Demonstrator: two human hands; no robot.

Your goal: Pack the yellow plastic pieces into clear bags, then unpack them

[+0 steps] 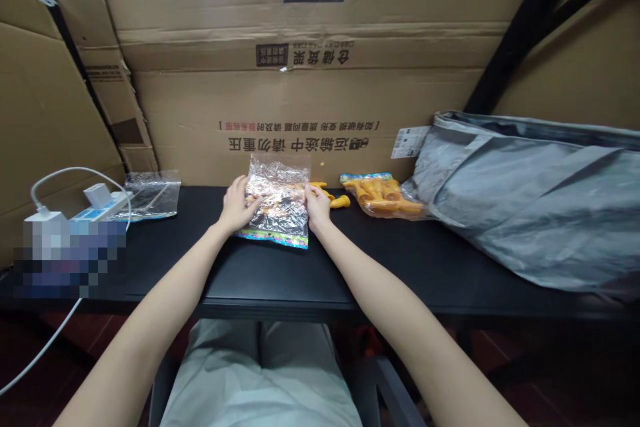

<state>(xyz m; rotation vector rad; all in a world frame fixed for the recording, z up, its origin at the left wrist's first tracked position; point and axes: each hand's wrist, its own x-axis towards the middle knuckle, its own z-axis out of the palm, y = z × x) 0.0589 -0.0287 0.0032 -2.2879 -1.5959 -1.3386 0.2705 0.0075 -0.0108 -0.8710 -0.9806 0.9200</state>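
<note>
A clear plastic bag (278,199) with a colourful printed bottom edge lies on the black table (280,273), straight ahead. My left hand (235,203) pinches its left edge and my right hand (317,205) pinches its right edge, both closed on the film. Orange toy pieces show faintly through the bag. Two loose orange pieces (334,197) lie just right of my right hand.
A filled bag of orange pieces (383,195) lies further right, against a large grey fabric bag (535,193). At the left are another clear plastic bag (150,195), a white power strip (103,200) and white cable. Cardboard boxes (300,80) wall the back.
</note>
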